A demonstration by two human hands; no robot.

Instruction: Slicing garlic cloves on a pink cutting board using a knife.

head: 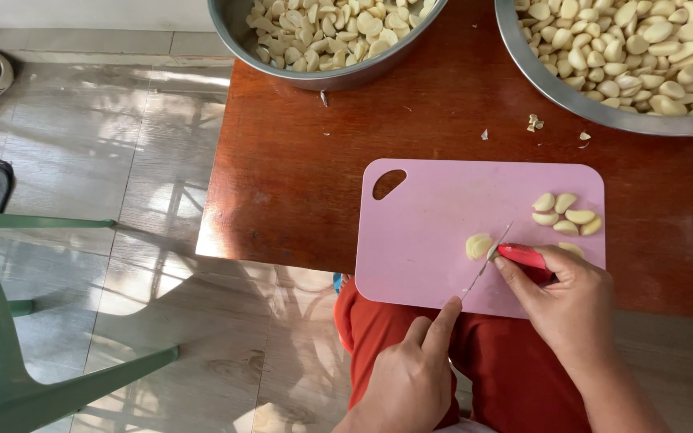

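Both hands sit at the near edge of the pink cutting board [443, 232], a little apart from each other. From my seat I read the right hand [571, 309] as clamped around the red handle of a small knife [500, 256], with the index finger laid along the top of the handle. The thin blade slants down and left across the board, its tip almost meeting the left hand [407, 377]. That hand is loosely curled and grips nothing, its index finger stretched out toward the blade tip.

The garlic clove [478, 245] being cut lies on the board just left of the blade, touching or nearly touching it, right beside the right fingertips and well ahead of the left hand. I judge it light, firm and smooth, with a peeled, rounded skin that could be slippery and inclined to roll under the edge. A fingertip pinch across its flatter sides, or pressing it down from above, looks like the safest hold.

A small cluster of peeled cloves [565, 214] rests on the board beyond the right hand. Two steel bowls, the left bowl [238, 44] and the right bowl [539, 80], stand at the far side of the brown wooden table [298, 160], both heaped with peeled garlic. A green chair [10, 377] stands on the floor to the left.
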